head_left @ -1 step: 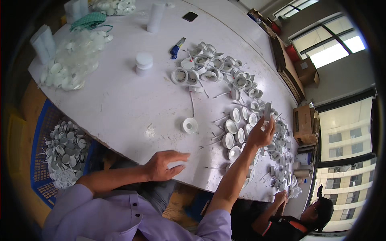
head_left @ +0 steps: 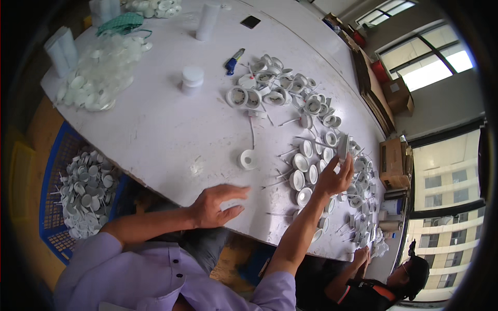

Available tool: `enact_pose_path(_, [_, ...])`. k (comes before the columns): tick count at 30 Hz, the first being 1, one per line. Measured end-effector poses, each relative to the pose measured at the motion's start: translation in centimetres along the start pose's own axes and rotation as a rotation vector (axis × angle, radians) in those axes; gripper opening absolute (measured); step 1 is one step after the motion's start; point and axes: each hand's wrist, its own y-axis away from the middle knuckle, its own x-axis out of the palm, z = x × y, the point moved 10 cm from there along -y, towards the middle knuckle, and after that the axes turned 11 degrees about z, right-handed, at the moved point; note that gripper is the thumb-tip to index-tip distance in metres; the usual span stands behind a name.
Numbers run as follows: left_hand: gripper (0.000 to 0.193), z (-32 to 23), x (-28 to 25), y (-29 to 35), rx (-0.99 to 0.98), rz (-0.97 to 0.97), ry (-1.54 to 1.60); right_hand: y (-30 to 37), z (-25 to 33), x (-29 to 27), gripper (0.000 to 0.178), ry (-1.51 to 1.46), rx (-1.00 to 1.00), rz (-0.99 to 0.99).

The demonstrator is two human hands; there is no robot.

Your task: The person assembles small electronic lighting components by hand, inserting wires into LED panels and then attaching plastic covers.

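Observation:
My right hand (head_left: 334, 179) is stretched over the right side of the table, its fingers closed on a white round lamp housing (head_left: 344, 146) seen edge-on. Just below and left of it stand rows of white cup-shaped housings (head_left: 301, 162) with thin wires. My left hand (head_left: 218, 206) hovers by the near table edge, fingers apart, holding nothing. Closest to it, a single white cup (head_left: 247, 159) lies on the table, a wire running up from it. Farther off is a heap of white round housings (head_left: 264, 94), some showing their insides.
A blue utility knife (head_left: 234, 61), a stack of white discs (head_left: 192, 79), a white cylinder (head_left: 208, 22) and a dark flat phone-like slab (head_left: 250, 22) stand farther back. At left are a clear bag of white caps (head_left: 98, 78) and a blue basket (head_left: 50, 205) of white parts. A co-worker (head_left: 381, 290) sits at right.
The view has shifted slightly, so table items appear a little farther right and lower. My left hand is a bit higher; my right hand still holds the lamp housing, moved slightly.

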Motion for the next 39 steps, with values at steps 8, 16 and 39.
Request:
enact_pose_path(8, [0.058,-1.2,-2.3,-0.4,-0.194,0.129,0.354,7.8,19.6,-10.3,0.030,-0.387,-0.497,0.149])
enact_pose_path(16, [0.054,0.6,-1.2,5.9,-0.290,0.353,0.529,10.5,21.7,-9.8,0.085,-0.766,-0.205,0.640])
enact_pose_path(39, [0.033,3.0,-1.0,9.3,-0.433,0.266,0.301,15.0,26.3,-10.0,0.085,-0.672,-0.351,0.757])
